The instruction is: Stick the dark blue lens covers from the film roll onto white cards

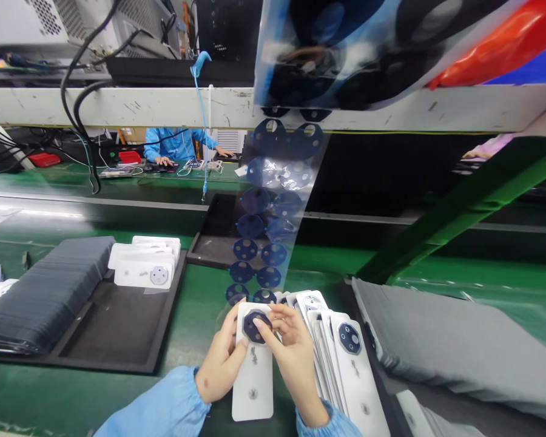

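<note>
Right now we are holding a white phone cover (253,397) upright over the green bench (200,315), its dark round patch (250,326) facing us near the top. Our left hand (222,358) is gripping the cover along its left edge, thumb in front and fingers closing round the side. Our right hand (295,349) is laying its thumb on the patch while its other fingers are curling, partly open, by the upper right edge; we cannot tell whether they are pinching anything. Beyond the cover, a clear strip (300,200) bearing two columns of dark round pieces is hanging in front of the shelf beam (164,109). Beside our right hand, a fanned row of white covers (361,379) is lying near a grey stack (455,340). Over to the left, a black tray (113,331) is carrying a dark stack (50,294) and a small pile of white covers (139,276). Across the bench, a co-worker (175,144) in blue is working.
</note>
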Tool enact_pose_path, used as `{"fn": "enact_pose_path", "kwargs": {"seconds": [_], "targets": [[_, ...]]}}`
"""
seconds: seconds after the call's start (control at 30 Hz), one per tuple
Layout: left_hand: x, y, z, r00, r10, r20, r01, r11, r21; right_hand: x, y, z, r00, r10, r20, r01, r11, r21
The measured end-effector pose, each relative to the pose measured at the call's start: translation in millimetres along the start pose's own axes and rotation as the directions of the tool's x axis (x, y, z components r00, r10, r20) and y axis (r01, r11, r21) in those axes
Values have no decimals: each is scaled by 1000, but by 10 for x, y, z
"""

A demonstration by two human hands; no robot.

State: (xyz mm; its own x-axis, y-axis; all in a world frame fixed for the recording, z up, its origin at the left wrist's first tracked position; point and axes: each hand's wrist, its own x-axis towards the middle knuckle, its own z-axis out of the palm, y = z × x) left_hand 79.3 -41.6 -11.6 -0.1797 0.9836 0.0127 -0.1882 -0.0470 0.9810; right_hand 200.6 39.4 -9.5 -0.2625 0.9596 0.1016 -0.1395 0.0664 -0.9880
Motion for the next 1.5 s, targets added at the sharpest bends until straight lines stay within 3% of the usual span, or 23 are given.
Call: {"fn": "enact_pose_path", "kwargs": {"seconds": [0.5, 1.2, 1.5], "targets": [[8, 20, 34, 1000, -16, 9, 16, 999, -41, -4, 32, -2, 1000, -6, 18, 7, 1000, -14], [1, -31, -1, 999, 26, 21, -28, 995, 100, 2, 27, 6, 999, -4, 35, 6, 998, -65], [-37, -19, 41, 998, 33, -51, -21, 977, 213, -38, -4, 62, 993, -118, -26, 110, 971, -213]]}}
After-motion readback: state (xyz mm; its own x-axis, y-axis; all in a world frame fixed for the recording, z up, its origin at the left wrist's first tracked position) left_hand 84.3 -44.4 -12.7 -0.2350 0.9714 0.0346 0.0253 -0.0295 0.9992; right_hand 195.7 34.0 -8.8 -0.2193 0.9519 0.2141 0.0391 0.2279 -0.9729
